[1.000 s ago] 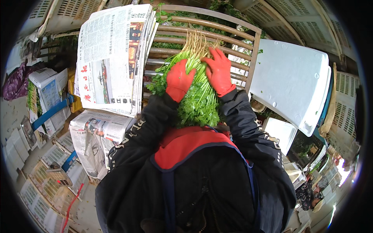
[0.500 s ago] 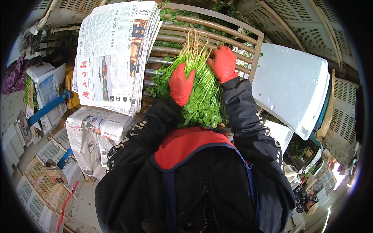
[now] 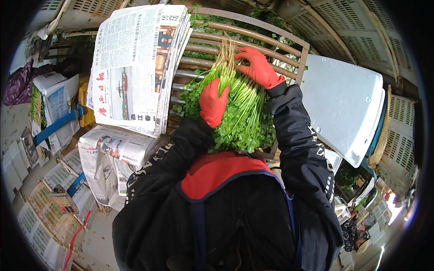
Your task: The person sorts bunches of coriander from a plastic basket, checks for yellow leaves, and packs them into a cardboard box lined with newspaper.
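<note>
A bunch of leafy green herbs (image 3: 244, 113) lies on a slatted rack (image 3: 253, 43), with pale roots at the far end and leaves toward me. Both my hands wear red gloves. My left hand (image 3: 213, 103) cups the left side of the stems, its thumb over them and its other fingers partly hidden. At the upper right of the bunch is my right hand (image 3: 260, 67), its thumb and fingers apart beside the root end. Stems fan out below it.
A thick stack of newspapers (image 3: 131, 67) lies left of the herbs, with more folded newspaper (image 3: 113, 149) nearer me. On the right sits a pale grey lid-like panel (image 3: 339, 104). A yellow crate (image 3: 84, 99) stands behind the papers, and perforated panels (image 3: 334, 27) line the far side.
My right hand has shifted up toward the roots, and its fingers have spread. The stems on the right fan out wider. My left hand stays at the left side of the bunch.
</note>
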The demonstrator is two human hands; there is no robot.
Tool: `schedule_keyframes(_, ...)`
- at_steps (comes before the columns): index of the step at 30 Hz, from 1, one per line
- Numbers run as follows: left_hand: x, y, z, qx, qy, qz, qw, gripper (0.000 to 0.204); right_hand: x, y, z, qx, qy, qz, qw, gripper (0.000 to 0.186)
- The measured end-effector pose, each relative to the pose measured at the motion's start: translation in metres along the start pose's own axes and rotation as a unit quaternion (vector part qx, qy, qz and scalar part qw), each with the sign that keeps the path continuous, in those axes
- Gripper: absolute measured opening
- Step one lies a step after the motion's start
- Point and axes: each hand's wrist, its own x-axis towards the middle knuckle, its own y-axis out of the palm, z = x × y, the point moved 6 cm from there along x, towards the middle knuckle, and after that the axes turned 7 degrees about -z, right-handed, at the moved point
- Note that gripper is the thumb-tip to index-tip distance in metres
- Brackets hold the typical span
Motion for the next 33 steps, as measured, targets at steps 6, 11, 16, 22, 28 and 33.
schedule_keyframes(6, 0.003, 0.001, -0.004, 0.008, 0.034, 0.021, 0.999, 0.035, 0.010, 0.020, -0.013, -0.050, -0.021, 0.083, 0.995, 0.022)
schedule_keyframes(11, 0.004, 0.001, -0.004, 0.015, 0.018, 0.033, 0.999, 0.034, 0.009, -0.049, -0.072, 0.190, 0.310, -0.182, 0.914, 0.021)
schedule_keyframes(16, 0.012, 0.002, -0.011, 0.022, 0.026, 0.080, 0.996, 0.034, -0.012, -0.055, -0.033, 0.047, 0.161, -0.183, 0.969, 0.021)
schedule_keyframes(22, 0.044, -0.006, -0.006, 0.072, 0.092, -0.013, 0.993, 0.034, 0.008, 0.030, 0.018, 0.048, 0.127, -0.077, 0.988, 0.019)
schedule_keyframes(28, 0.052, 0.019, 0.031, 0.125, -0.024, -0.019, 0.992, 0.040, 0.016, 0.040, 0.012, -0.050, 0.238, -0.020, 0.970, 0.028)
schedule_keyframes(33, 0.048, 0.025, 0.036, 0.102, -0.045, -0.029, 0.993, 0.033, 0.027, 0.057, -0.007, -0.083, 0.223, -0.012, 0.971, 0.026)
